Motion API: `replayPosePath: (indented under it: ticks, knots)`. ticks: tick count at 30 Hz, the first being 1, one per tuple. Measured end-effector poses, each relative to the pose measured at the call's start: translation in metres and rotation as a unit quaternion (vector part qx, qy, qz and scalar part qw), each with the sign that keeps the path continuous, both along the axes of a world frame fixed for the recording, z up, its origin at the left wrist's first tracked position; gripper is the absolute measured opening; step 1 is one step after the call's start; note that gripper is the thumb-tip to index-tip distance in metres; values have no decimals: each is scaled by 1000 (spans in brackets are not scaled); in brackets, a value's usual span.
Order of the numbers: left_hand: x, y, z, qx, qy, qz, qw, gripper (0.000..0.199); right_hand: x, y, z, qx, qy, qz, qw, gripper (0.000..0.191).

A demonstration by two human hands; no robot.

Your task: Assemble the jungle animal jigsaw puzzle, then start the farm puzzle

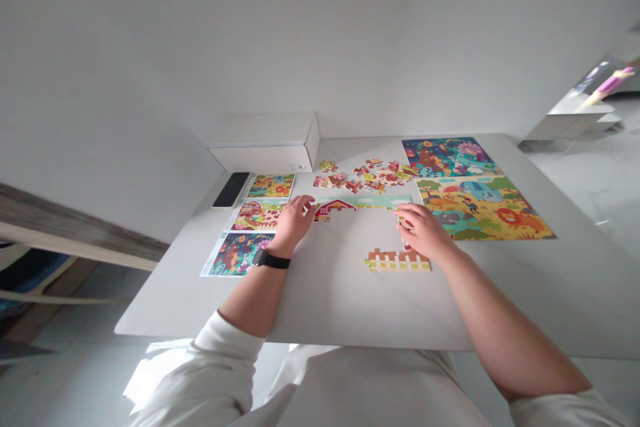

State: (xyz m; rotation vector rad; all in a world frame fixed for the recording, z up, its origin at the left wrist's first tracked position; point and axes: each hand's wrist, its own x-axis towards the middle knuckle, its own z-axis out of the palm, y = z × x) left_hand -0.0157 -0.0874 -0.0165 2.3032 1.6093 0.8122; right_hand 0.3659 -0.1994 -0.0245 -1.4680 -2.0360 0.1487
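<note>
The work in hand was a jigsaw strip, built flat on the desk (pixel 340 307): the strip (pixel 363 203), pale green with a red barn at its left end, lay across the middle, and a fence section (pixel 397 260) of white pickets and brown rails sat apart, just nearer. The left hand (pixel 294 225), a black watch (pixel 270 259) on its wrist, was at the strip's left end, its grip loosely curved, the fingertips at or just beside the barn. The right hand (pixel 421 231) was at the far right end, fingers (pixel 406 215) bunched and reaching down in a narrow grip. Whether it held a piece could not be told, since the fingers hid what lay beneath.

Loose pieces (pixel 375 177) sat in a scattered heap beyond the strip. To the right lay two finished puzzles (pixel 480 207), bright with animals; to the left, three picture cards (pixel 237 253) — and past them a phone (pixel 230 189) and a white box (pixel 265 150).
</note>
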Motion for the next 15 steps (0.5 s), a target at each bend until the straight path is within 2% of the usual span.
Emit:
replayPosePath:
  ticks: [4,7,11,15]
  knots:
    - [-5,3,8,-37,-23,62,997,23,0,0,-1,8,3,-1,1000,33]
    - [-10,16,16,-34,-33,77,996,23,2,0,-1,13,3,-3,1000,33]
    - [-10,46,27,-22,-8,44,999,26,4,1,0,18,3,-3,1000,32]
    - [2,82,29,-22,50,7,998,33,5,2,0,14,2,-4,1000,31]
